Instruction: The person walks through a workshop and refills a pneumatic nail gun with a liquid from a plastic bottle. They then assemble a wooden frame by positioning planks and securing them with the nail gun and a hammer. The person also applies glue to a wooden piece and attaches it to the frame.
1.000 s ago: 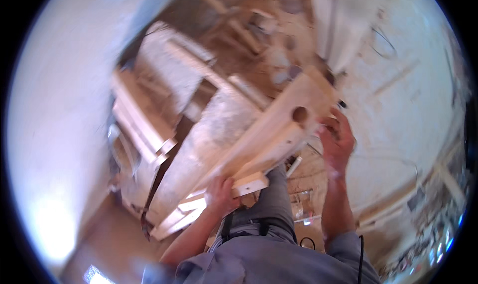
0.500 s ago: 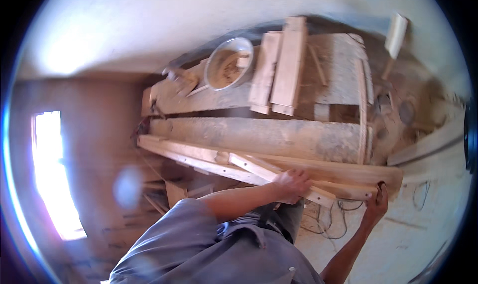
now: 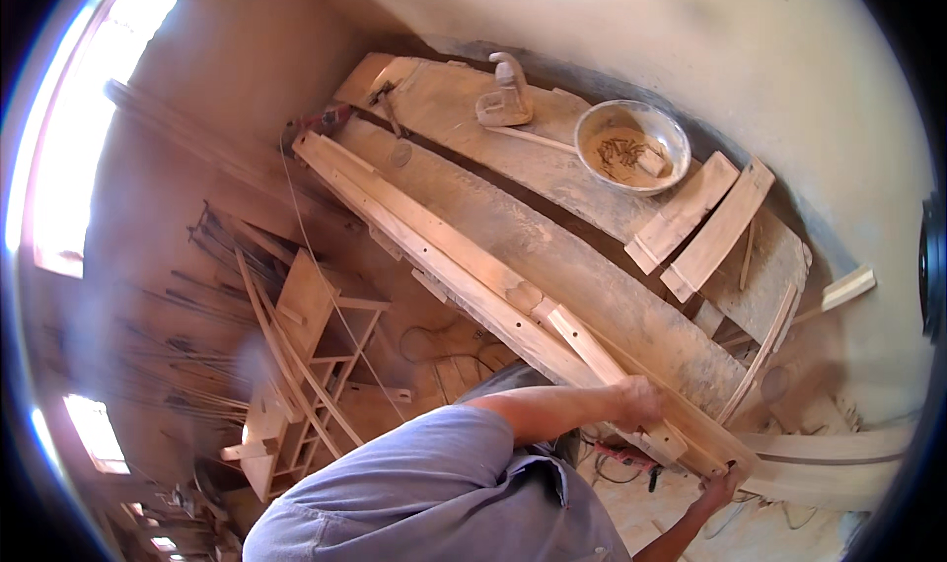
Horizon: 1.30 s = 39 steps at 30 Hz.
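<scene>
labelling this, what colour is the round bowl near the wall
The bowl is silvery grey, seen best in the head view.

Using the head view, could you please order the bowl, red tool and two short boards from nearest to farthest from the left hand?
1. Short boards, upper right of the left hand
2. Bowl, left of them
3. Red tool, upper left

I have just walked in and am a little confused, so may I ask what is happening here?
At a bench, a person's left hand is on a strip lying along a long board. The right hand is at that board's right end. The board runs along the bench's near side. Farther back stands a bowl, beside two planks.
</scene>
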Each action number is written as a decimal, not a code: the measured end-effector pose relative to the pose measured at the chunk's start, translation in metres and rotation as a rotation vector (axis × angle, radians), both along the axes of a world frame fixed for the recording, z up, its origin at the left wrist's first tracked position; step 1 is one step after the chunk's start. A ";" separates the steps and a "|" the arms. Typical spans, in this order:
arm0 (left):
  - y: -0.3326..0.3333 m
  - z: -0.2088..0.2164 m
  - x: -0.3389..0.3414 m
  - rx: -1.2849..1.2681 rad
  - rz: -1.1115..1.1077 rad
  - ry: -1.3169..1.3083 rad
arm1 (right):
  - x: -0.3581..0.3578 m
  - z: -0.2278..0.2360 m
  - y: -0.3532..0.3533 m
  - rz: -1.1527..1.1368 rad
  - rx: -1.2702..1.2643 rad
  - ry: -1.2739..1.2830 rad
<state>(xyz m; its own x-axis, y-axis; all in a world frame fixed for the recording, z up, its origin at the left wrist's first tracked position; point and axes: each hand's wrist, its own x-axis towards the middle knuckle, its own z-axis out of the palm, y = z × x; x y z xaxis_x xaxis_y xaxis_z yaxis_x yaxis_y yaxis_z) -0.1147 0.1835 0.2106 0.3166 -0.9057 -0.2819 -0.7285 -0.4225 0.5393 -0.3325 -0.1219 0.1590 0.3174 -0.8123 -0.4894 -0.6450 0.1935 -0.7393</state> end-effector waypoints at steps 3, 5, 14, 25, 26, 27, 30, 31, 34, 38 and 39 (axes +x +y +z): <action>0.031 -0.007 0.024 0.017 0.112 -0.016 | -0.005 -0.002 -0.006 0.004 0.032 -0.008; 0.068 0.019 0.066 -0.043 0.157 -0.051 | -0.012 -0.016 -0.015 0.005 0.040 -0.014; 0.119 -0.020 0.155 0.144 0.181 -0.176 | -0.046 -0.031 -0.035 0.429 -0.522 0.182; 0.323 -0.026 0.234 0.186 0.492 0.138 | 0.067 0.044 0.105 0.691 -0.738 0.513; 0.346 -0.026 0.246 0.084 0.596 0.144 | 0.085 0.044 0.120 0.749 -0.707 0.526; 0.367 -0.028 0.264 -0.030 0.672 0.152 | 0.095 0.047 0.143 0.781 -0.679 0.550; 0.473 -0.054 0.338 -0.255 1.323 -0.047 | 0.138 0.037 0.190 1.030 -0.781 0.454; 0.507 -0.053 0.364 -0.254 1.509 -0.194 | 0.147 0.032 0.202 1.104 -0.786 0.432; 0.622 -0.077 0.430 -0.110 1.936 -0.425 | 0.167 0.026 0.223 1.189 -0.754 0.448; 0.709 -0.105 0.482 -0.055 2.128 -0.362 | 0.151 0.034 0.233 1.162 -0.712 0.550; 0.728 -0.114 0.490 -0.093 2.126 -0.315 | 0.146 0.036 0.232 1.156 -0.708 0.573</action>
